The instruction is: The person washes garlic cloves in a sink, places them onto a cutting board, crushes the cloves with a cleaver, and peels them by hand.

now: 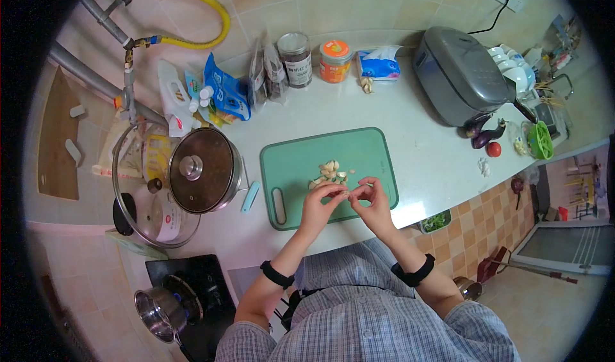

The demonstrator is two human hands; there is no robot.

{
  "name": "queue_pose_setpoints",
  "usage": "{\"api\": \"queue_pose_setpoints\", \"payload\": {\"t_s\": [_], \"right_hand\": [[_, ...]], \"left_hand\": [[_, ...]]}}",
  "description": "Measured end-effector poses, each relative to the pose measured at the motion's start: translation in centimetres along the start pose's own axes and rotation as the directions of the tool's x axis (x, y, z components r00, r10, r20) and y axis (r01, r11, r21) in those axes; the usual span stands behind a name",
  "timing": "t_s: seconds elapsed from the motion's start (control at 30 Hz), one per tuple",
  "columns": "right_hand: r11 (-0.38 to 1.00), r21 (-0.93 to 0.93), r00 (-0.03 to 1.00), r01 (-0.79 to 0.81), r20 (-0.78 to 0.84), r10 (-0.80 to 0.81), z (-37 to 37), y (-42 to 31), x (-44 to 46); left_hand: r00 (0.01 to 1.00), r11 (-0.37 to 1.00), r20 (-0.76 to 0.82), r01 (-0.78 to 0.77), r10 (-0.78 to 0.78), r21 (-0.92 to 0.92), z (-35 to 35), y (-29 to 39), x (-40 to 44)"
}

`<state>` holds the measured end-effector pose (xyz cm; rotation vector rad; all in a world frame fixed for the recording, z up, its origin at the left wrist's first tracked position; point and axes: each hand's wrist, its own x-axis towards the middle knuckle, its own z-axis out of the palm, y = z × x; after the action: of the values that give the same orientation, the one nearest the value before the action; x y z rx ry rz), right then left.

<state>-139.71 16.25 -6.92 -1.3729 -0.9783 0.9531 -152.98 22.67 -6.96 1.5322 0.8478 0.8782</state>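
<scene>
A green cutting board (301,154) lies on the white counter, with a small pile of garlic cloves (329,170) near its middle. Both hands are over the board's front part, just below the pile. My left hand (324,199) has thumb and fingers pinched together around something small and pale, which looks like a garlic clove. Close beside it, my right hand (369,199) pinches at the same small piece. The fingertips of the two hands nearly touch. The piece itself is mostly hidden by the fingers.
Left of the board are a light-blue peeler or knife (250,197) and a lidded pot (204,170). Jars (296,61), bags and a tissue pack (378,65) line the wall. A rice cooker (458,74), eggplants (490,135) and a tomato (493,149) are right.
</scene>
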Motion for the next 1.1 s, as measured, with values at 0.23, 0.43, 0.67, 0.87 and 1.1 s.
{"api": "queue_pose_setpoints", "payload": {"t_s": [0.23,0.43,0.67,0.87,1.1], "right_hand": [[0.992,-0.115,0.999,-0.046,-0.009,0.045,-0.2,-0.8,-0.1],[0.991,-0.125,0.996,-0.051,0.063,0.059,-0.8,-1.4,0.1],[0.99,0.002,0.978,-0.142,0.158,0.14,-1.8,-1.7,-0.3],[0.979,0.054,0.967,-0.195,0.175,0.183,-2.3,-2.1,-0.7],[0.996,0.036,0.969,-0.078,0.238,0.068,-2.8,-3.0,-0.6]], "left_hand": [[0.993,0.998,0.102,0.047,-0.052,0.045,-0.7,-0.1,0.4],[0.956,0.967,0.213,0.228,-0.201,-0.112,-1.0,-0.9,0.6],[0.831,0.819,0.394,0.511,-0.394,-0.259,-1.3,0.3,0.6],[0.68,0.582,0.54,0.721,-0.495,-0.375,-1.1,-0.2,0.5],[0.655,0.492,0.579,0.752,-0.486,-0.438,-1.0,-0.5,0.7]]}}
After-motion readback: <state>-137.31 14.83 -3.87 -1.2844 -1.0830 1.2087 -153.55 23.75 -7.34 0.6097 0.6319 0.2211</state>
